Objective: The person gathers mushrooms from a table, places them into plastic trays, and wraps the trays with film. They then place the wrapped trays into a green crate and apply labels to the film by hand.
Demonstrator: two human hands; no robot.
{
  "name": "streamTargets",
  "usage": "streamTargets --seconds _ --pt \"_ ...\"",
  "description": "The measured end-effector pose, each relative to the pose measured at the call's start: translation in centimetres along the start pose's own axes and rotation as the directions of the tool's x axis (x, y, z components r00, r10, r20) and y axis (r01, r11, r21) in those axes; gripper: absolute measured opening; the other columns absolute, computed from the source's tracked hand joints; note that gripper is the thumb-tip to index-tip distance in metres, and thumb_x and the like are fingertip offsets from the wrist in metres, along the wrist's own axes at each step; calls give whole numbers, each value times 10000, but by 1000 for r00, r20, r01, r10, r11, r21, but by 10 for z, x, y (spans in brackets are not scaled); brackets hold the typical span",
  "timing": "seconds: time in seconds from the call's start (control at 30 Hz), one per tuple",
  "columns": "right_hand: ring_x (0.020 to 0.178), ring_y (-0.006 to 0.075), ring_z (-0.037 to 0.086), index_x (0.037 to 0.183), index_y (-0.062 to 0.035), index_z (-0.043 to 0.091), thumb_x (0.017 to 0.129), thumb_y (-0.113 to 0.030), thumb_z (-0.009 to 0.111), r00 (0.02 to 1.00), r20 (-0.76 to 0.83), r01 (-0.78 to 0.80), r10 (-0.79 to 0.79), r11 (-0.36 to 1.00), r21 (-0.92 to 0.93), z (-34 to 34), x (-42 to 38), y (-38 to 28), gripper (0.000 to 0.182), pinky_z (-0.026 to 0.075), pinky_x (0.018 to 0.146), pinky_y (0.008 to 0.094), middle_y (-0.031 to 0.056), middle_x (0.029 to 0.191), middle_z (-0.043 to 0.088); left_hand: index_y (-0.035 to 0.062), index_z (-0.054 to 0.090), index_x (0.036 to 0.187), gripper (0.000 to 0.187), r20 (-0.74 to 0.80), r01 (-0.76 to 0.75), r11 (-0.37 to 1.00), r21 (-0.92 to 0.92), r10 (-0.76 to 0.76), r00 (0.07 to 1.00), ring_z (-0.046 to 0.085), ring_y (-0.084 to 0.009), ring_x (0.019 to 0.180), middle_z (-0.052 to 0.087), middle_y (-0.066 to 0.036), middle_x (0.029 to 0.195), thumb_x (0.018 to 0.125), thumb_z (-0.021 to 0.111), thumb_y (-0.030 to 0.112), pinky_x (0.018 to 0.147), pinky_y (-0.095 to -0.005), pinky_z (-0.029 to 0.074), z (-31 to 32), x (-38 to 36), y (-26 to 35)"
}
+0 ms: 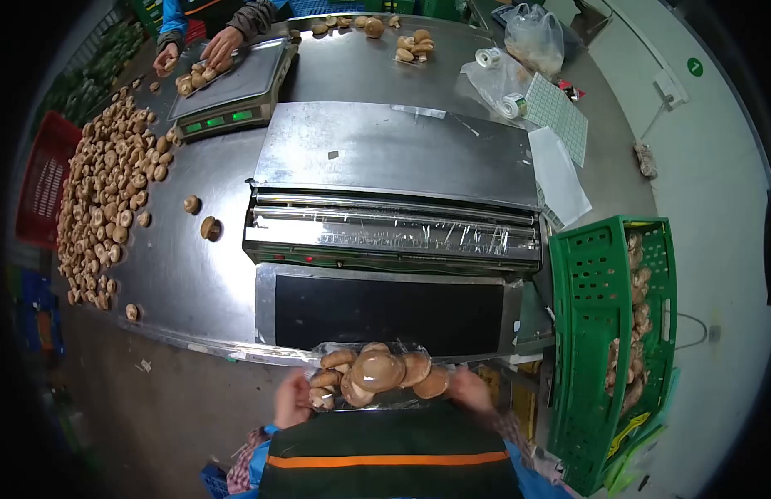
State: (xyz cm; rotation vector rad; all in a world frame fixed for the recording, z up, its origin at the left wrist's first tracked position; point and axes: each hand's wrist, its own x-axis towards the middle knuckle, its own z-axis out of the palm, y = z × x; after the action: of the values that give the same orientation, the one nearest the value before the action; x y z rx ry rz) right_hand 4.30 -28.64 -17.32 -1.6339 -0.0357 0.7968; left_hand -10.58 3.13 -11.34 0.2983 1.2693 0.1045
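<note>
A bunch of brown-capped mushrooms [377,371] wrapped in clear plastic film is held close to my apron, at the front edge of the steel table. My left hand [293,399] grips the left end of the film. At the opposite end, my right hand [472,389] is closed on the wrap, slightly blurred. Just beyond the pack lies the black plate [389,314] of the film-wrapping machine [394,224], whose film roll sits behind it.
Loose mushrooms [111,191] are heaped at the left beside a red basket [48,179]. A co-worker's hands [223,46] handle mushrooms at a digital scale [227,116]. A green crate [589,283] with packed mushrooms stands at right. Labels and plastic bags [535,37] lie at the back.
</note>
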Motion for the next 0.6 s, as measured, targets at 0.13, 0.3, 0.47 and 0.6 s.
streamTargets --seconds 0.13,0.3,0.47,0.6 --pt "998 238 550 1129 -27 513 838 -245 578 760 648 51 49 990 -134 64 34 -46 370 438 854 329 126 1053 562 15 555 920 217 691 128 961 246 -267 672 570 -151 741 575 -89 890 896 443 198 602 -238 461 1 26 -8" --pt "1149 206 468 1221 20 451 832 -248 605 570 798 13 193 970 -243 74 13 -174 497 358 980 331 145 1248 478 24 510 984 170 839 31 921 387 -366 403 554 -172 870 558 -106 967 863 564 130 782 -288 467 96 -46 -1" --pt "1314 206 236 1389 7 167 854 -304 568 649 684 -441 -334 568 695 6 -42 -126 738 199 1070 357 118 1417 246 23 448 1205 666 923 140 985 100 -145 355 472 -322 1147 498 -224 1191 844 422 583 943 -425 408 115 -59 18" --pt "1253 171 319 1375 -9 220 844 -203 588 831 503 -27 -237 886 463 -10 -61 -159 675 246 1035 325 106 1351 335 40 274 1310 848 853 -530 741 414 -112 510 474 -260 1138 458 -161 1237 769 475 661 974 -417 373 126 -80 19"
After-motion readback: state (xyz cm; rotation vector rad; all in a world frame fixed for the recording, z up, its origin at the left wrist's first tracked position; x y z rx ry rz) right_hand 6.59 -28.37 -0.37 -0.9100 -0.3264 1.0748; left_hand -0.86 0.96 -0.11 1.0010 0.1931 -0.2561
